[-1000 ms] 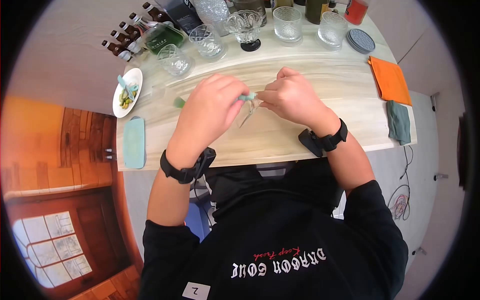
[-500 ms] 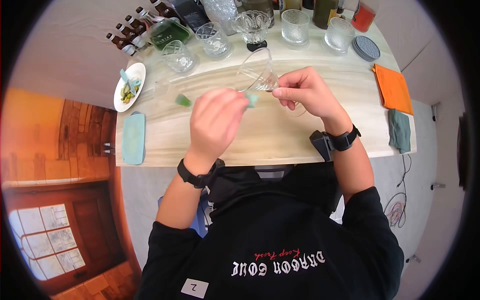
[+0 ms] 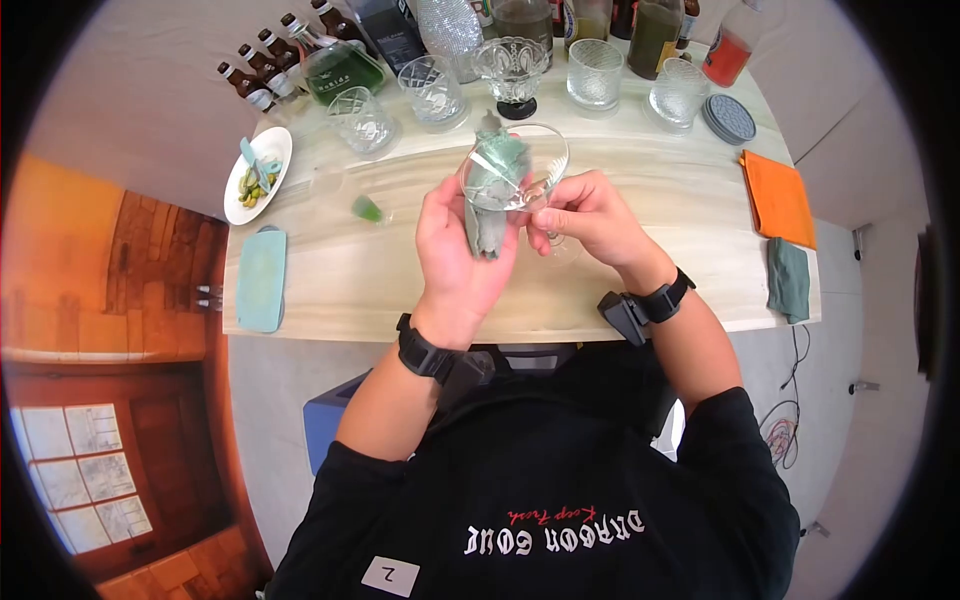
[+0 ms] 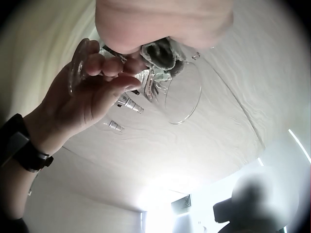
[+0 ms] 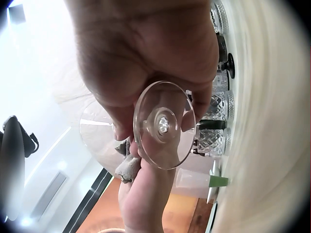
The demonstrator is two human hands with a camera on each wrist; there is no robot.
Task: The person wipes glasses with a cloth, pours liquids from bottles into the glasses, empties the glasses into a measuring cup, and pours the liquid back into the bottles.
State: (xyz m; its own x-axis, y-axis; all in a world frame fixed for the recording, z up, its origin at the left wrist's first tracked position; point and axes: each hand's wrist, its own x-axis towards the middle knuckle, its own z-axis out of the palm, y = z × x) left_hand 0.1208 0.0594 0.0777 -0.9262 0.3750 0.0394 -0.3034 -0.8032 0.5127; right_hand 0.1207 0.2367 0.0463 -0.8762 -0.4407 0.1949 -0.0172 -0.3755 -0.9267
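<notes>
My right hand [image 3: 592, 207] pinches the stem of a clear stemmed cocktail glass [image 3: 553, 140], tilted above the table with its wide bowl toward my left hand. The round foot [image 5: 165, 162] of the glass shows below the right fingers in the right wrist view. Palm up, my left hand [image 3: 458, 255] holds a grey-green cloth [image 3: 487, 232] against the bowl. The cloth shows through the clear glass and sticks up past the rim. Most of the left fingers are hidden behind cloth and glass.
A clear cup with a green bottom [image 3: 366, 208] stands left of my hands. Beyond it are a white plate [image 3: 236, 207] of green pieces with tongs and a mint tray [image 3: 262, 280]. Tumblers [image 3: 593, 75] and bottles line the back. Coasters [image 3: 729, 119], an orange cloth [image 3: 778, 200] and a green cloth [image 3: 788, 280] lie right.
The glass has come into clear view and turned its bowl toward me. My left hand has rolled palm up and brought the cloth to the bowl; the right hand keeps its hold on the stem.
</notes>
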